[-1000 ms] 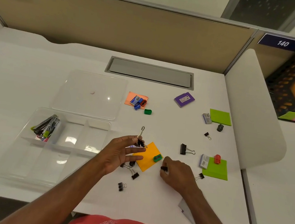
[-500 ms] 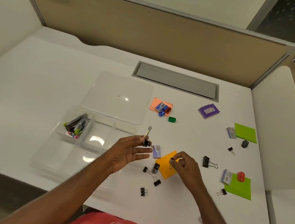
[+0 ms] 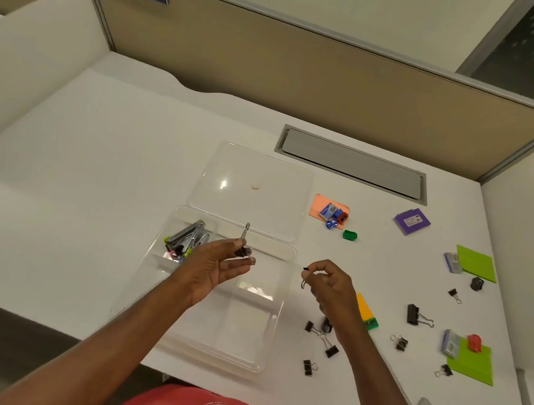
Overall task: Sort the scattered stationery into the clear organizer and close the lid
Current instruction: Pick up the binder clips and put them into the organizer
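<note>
The clear organizer [image 3: 274, 307] lies at the desk's near edge, its open lid [image 3: 256, 167] flat behind it. Staplers and pens [image 3: 187, 238] fill its back-left compartment. My left hand [image 3: 217, 268] hovers over the organizer, pinching a black binder clip [image 3: 244, 246] with silver handles sticking up. My right hand [image 3: 329, 285] is just right of the organizer, holding a small binder clip [image 3: 304, 276] above the desk. Several more black binder clips [image 3: 326, 339] lie under and right of my right hand. An orange sticky pad [image 3: 363, 306] shows beside my right wrist.
Sharpeners on an orange pad [image 3: 320, 205], a green sharpener [image 3: 349, 235], a purple box [image 3: 412, 221], green sticky pads [image 3: 475, 263] with staple boxes, and a larger binder clip [image 3: 413, 314] lie scattered to the right. A grey cable hatch [image 3: 351, 164] sits at the back.
My right hand has lifted a small clip off the desk and moved left toward the organizer. My left hand keeps its clip and now hangs over the organizer. The view has swung left.
</note>
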Action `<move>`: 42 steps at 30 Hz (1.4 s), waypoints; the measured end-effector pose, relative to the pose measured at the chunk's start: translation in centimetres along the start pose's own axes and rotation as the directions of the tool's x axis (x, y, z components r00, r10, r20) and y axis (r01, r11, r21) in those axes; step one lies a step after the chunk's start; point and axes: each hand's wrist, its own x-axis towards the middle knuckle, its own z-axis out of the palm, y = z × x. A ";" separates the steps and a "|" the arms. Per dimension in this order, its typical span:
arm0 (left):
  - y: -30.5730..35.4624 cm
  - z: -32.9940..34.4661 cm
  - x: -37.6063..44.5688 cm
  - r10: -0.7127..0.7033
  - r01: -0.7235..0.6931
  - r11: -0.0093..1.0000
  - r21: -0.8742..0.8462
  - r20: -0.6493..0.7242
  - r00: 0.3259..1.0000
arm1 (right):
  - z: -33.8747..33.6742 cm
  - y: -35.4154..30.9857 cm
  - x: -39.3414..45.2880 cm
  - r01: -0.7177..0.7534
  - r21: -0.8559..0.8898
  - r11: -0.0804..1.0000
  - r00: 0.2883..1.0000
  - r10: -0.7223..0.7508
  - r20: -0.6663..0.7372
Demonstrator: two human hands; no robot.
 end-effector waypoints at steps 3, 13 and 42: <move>1.6 -2.3 0.8 0.025 -0.024 0.999 0.022 -0.041 0.999 | 2.5 -1.7 0.5 0.030 -0.023 0.999 0.999 -0.030 0.010; 4.0 -6.2 2.7 0.061 -0.050 0.925 0.378 -0.018 0.998 | 10.5 -5.2 1.8 0.075 -0.141 0.987 0.996 -0.080 -0.029; 6.0 -6.6 2.9 0.450 -0.446 0.204 0.871 0.322 0.833 | 11.7 -4.9 1.4 0.112 -0.668 0.735 0.983 -0.183 -0.036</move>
